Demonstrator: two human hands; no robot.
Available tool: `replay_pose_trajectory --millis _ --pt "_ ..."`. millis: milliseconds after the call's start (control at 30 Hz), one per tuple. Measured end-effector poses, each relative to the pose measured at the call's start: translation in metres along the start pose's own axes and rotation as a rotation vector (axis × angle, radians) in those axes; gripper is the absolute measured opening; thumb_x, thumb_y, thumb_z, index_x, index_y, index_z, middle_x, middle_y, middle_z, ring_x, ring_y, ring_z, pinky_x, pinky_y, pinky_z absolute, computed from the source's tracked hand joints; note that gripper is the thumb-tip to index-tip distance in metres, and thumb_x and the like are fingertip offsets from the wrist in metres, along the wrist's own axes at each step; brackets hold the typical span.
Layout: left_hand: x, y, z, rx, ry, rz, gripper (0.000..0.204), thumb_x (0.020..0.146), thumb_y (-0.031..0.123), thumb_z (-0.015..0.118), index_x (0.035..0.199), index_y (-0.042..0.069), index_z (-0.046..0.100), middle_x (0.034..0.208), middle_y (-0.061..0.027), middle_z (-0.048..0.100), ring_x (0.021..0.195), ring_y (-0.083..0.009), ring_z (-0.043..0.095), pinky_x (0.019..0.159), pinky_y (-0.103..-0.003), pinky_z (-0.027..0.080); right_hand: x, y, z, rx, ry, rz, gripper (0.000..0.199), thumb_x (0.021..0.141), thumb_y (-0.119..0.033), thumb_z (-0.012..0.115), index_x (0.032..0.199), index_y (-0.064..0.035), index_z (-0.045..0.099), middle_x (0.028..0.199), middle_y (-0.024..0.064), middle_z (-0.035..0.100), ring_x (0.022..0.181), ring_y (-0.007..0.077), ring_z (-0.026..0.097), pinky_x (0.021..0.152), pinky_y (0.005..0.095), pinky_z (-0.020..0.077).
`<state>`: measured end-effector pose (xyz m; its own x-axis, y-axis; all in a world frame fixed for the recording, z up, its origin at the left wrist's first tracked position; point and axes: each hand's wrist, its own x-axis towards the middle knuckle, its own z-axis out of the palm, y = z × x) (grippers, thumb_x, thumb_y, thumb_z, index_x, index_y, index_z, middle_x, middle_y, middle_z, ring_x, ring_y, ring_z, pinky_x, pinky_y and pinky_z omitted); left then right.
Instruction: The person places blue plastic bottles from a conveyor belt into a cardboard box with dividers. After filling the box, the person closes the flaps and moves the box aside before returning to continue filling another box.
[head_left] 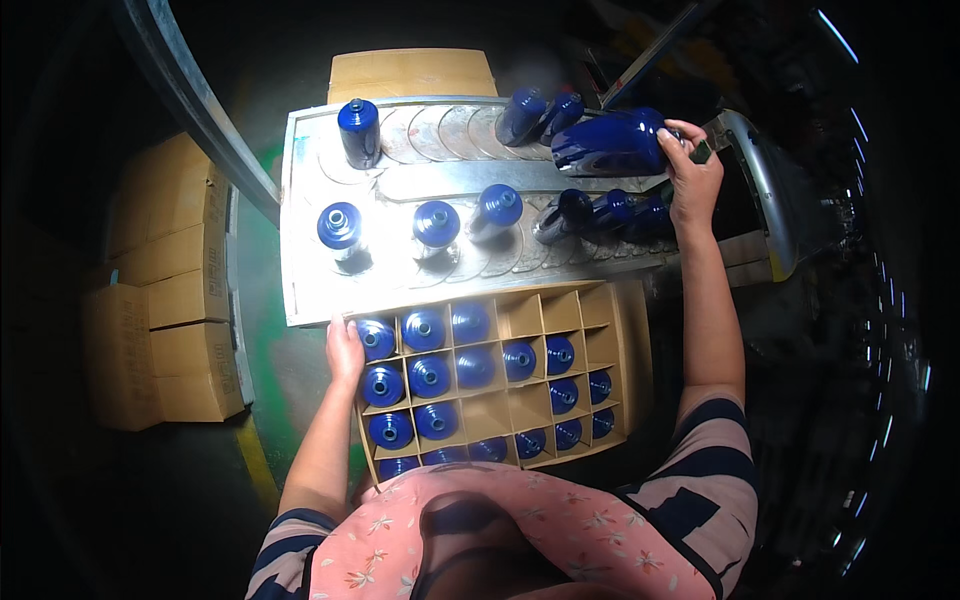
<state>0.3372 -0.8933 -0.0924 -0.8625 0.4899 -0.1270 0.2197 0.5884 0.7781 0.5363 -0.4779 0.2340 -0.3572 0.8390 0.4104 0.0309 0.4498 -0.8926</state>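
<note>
My right hand (694, 168) is closed round the neck end of a blue glass bottle (610, 143), which lies tilted on its side in the air above the conveyor. The bottle's base points left. Below, a divided cardboard box (505, 412) holds several blue bottles (424, 328) upright in its cells, necks up. Some cells at its far right and middle have no bottle. At the box's far left corner my left hand (345, 352) grips the edge, beside the corner bottle (374, 340).
A metal-plate conveyor (390, 265) runs across beyond the box. Several blue bottles (436, 226) stand on it. Closed cartons (185, 270) are stacked at left by a metal post (205, 105). Another carton (410, 75) is behind the conveyor. Curved metal housing (757, 185) stands at right.
</note>
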Motion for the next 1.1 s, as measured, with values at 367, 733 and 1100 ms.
replay_pose_trajectory --millis 367,733,1100 --pt "-0.073 0.034 -0.035 -0.122 0.005 -0.039 0.022 0.095 0.002 0.048 0.115 0.006 0.056 0.108 -0.0176 0.062 0.103 -0.0356 0.060 0.089 -0.041 0.046 0.058 0.150 0.249 -0.451 -0.226 0.301 0.031 0.072 -0.029 0.079 0.095 -0.0096 0.072 0.087 0.0098 0.073 0.079 0.0226 0.070 0.080 0.0329 0.0521" --pt "-0.070 0.031 -0.037 -0.178 0.004 -0.031 0.022 0.095 0.000 0.047 0.113 0.005 0.057 0.106 -0.0191 0.062 0.100 -0.0366 0.060 0.088 -0.039 0.047 -0.051 0.076 0.133 0.093 -0.470 0.136 0.018 0.091 -0.012 0.066 0.107 -0.0051 0.069 0.065 -0.0067 0.054 0.054 0.0007 0.049 0.046 0.0166 0.0347" --pt "0.020 0.018 -0.015 -0.024 -0.022 -0.013 0.020 0.093 0.004 0.051 0.112 0.005 0.055 0.101 -0.0243 0.063 0.095 -0.0418 0.060 0.083 -0.045 0.047 -0.250 0.114 0.105 -0.596 -0.939 0.376 0.042 0.081 -0.030 0.073 0.120 -0.0183 0.064 0.091 0.0114 0.070 0.084 0.0258 0.068 0.075 0.0382 0.0526"
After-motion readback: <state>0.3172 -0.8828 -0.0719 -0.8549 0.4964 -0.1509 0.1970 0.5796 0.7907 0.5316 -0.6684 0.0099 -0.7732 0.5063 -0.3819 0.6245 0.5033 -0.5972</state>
